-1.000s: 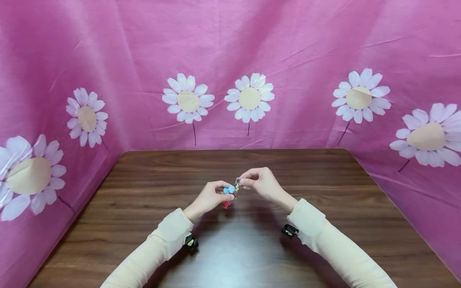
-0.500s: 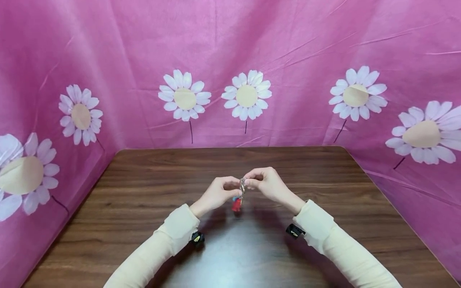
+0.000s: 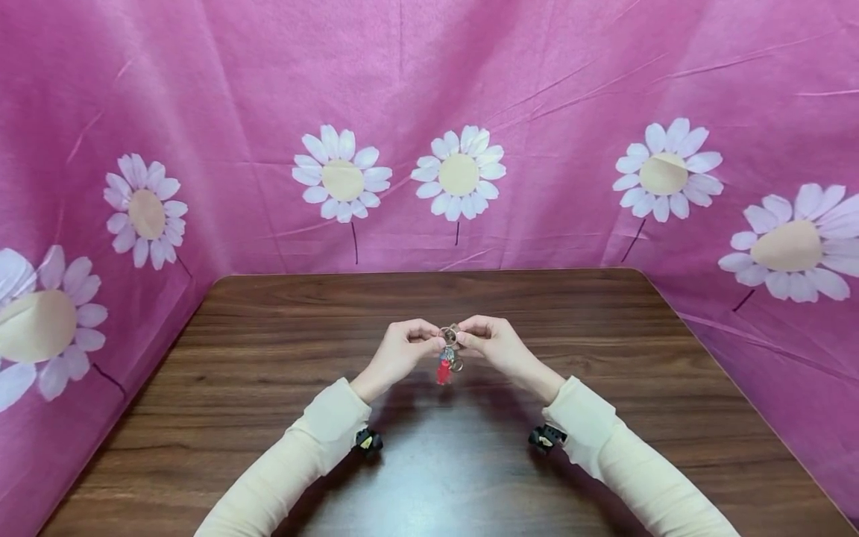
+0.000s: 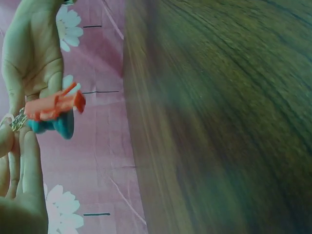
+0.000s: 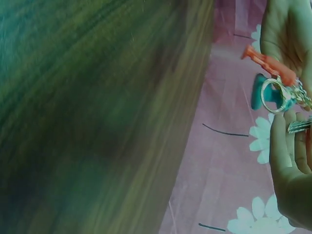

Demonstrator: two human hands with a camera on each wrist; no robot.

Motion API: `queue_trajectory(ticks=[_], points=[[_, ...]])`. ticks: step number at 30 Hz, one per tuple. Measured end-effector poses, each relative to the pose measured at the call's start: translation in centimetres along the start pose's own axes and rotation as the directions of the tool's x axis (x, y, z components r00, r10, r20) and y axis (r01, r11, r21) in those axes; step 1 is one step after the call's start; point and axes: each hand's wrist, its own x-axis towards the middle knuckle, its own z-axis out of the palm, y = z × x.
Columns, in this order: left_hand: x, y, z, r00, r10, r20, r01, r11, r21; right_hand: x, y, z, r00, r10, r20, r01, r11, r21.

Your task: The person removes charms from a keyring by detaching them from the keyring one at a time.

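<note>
A keychain hangs between my two hands, in the middle of the head view. My left hand pinches the upper metal ring from the left with thumb and fingers. On its right side, my right hand pinches the metal at the top. In the right wrist view, a flat silvery piece shows at the right fingers; its kind is unclear. Below dangle a red figure-like charm, a smaller loose ring and a blue charm. A gold-coloured chain links them, partly hidden by fingers.
Both hands are above a brown wood-grain table. A pink cloth printed with white daisies surrounds its back and sides. A small black camera sits under each wrist.
My left hand has shifted right and up, from the charms to the metal ring. The charms, held in the left fingers before, now hang below the hands. My right hand stays near its place.
</note>
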Motion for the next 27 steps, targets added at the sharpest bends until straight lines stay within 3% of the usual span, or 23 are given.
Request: queue_trajectory(ticks=[5, 11, 16, 20, 24, 27], points=[[0.0, 0.5, 0.0, 0.999, 0.020, -0.043, -0.020, 1.000, -0.020, -0.2, 0.2, 0.5, 0.999, 0.045, 0.004, -0.045, 0.999, 0.017], [0.0, 1.0, 0.0, 0.995, 0.020, -0.093, -0.019, 1.000, 0.011, -0.4, 0.2, 0.9, 0.996, 0.027, 0.082, -0.026, 1.000, -0.010], [-0.1, 1.2, 0.1, 0.995, 0.016, -0.097, -0.016, 1.000, 0.002, -0.2, 0.5, 1.1, 0.994, -0.010, 0.104, 0.017, 0.998, -0.067], [-0.8, 2.7, 0.2, 0.996, 0.021, -0.088, -0.020, 1.000, 0.009, -0.1, 0.4, 1.2, 0.996, -0.041, 0.074, 0.052, 0.988, -0.145], [-1.3, 4.0, 0.3, 0.994, 0.035, -0.099, -0.033, 0.999, 0.028, -0.2, 0.1, 1.3, 0.999, -0.038, -0.014, 0.035, 0.986, -0.161], [-0.9, 3.4, 0.3, 0.992, 0.030, -0.125, -0.028, 0.999, 0.016, -0.3, 0.1, 1.4, 0.995, -0.058, -0.078, 0.044, 0.985, -0.166]])
